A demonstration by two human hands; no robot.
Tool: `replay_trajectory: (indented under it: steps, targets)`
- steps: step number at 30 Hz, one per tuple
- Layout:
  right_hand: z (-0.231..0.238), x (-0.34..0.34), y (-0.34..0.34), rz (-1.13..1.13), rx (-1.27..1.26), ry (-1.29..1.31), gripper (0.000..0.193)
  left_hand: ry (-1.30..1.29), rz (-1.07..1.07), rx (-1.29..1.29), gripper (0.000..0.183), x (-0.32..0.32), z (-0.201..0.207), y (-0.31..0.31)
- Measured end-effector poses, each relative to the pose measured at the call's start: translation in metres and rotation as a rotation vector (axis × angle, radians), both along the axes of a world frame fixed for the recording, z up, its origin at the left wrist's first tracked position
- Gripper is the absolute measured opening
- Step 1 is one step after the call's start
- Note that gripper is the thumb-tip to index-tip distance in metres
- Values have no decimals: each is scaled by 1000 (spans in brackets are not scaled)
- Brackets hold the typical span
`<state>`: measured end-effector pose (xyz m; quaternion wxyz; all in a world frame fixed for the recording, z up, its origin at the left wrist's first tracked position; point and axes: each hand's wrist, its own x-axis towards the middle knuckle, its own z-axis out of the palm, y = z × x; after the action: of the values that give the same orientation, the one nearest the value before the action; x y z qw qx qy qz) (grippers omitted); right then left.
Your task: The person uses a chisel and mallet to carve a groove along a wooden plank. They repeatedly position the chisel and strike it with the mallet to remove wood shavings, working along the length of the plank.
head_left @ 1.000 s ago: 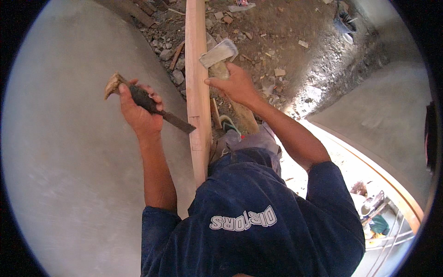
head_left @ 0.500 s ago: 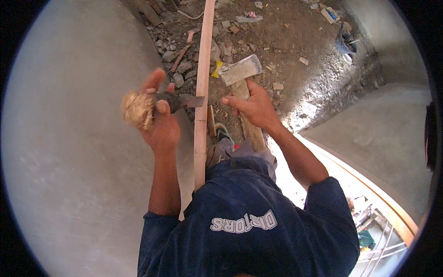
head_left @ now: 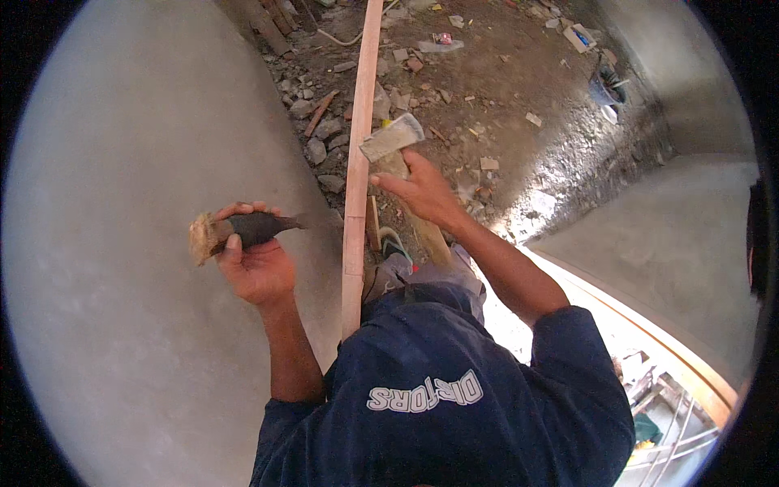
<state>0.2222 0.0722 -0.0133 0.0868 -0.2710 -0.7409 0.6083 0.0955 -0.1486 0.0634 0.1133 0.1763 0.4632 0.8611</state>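
Where the dark blue shirt (head_left: 454,357) fills the lower edge, two bare forearms reach forward on either side of a long wooden beam (head_left: 356,187). The left hand (head_left: 264,266) is closed around a chisel (head_left: 253,229), thumb on the near side and fingers over the far side; the chisel has a frayed, pale butt and a dark grip, and its blurred tip points right, apart from the beam. The right hand (head_left: 423,191) is curled round the wooden handle of a metal-headed tool (head_left: 393,138), thumb reaching toward the beam. The tool's head overlaps the beam's right edge in this view; whether they touch, I cannot tell. Thin lines cross the beam between the hands, and its near end meets the shirt. Below show grey trousers (head_left: 456,274) and a sandalled foot (head_left: 393,243). Beyond, stones (head_left: 329,128) lie along the grey wall (head_left: 154,178) on the left, and farther off a bucket (head_left: 605,89) stands on the dirt floor (head_left: 519,81).
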Motion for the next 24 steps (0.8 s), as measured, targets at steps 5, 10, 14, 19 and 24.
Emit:
replay_trajectory:
  steps: [5,10,14,19,24]
  targets:
    - [14,-11,0,2,-170,57,48,86,138,-67,36,10,-1,-3]
    - [11,-14,16,39,45,88,44,117,134,-27,46,10,-6,-4]
    - [11,-11,18,22,-37,137,45,119,127,-29,46,10,-4,2]
    - [15,-8,16,8,-130,127,48,70,49,-150,40,4,6,23]
    - [14,0,17,-111,-124,231,45,33,-166,-303,42,-3,-1,51]
